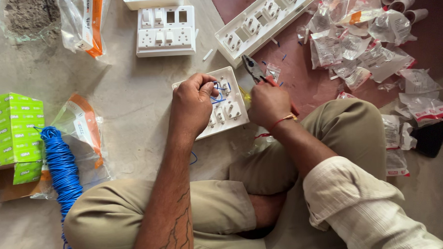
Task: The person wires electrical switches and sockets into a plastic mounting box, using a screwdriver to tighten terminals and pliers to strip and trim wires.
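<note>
The person's bent knees in khaki trousers fill the bottom of the view, with both forearms reaching forward over them to a white switch plate that lies back-side up on the floor, just ahead of the crossed legs.

The left hand rests on the left half of the plate, fingers curled closed and pinching a short blue wire at the plate's terminals. The right hand is closed around the red handles of a pair of pliers; the pliers' nose points away from the person, past the plate's far right corner. A red thread circles the right wrist.

Beyond the plate, toward the far edge of the floor, lies a second white switch board, face up. To its right a long white frame lies at an angle, partly on a dark red mat. A heap of small clear packets covers the mat's right part.

At the floor's left edge sit a green carton and, just beside it, a coil of blue wire on a clear bag.
</note>
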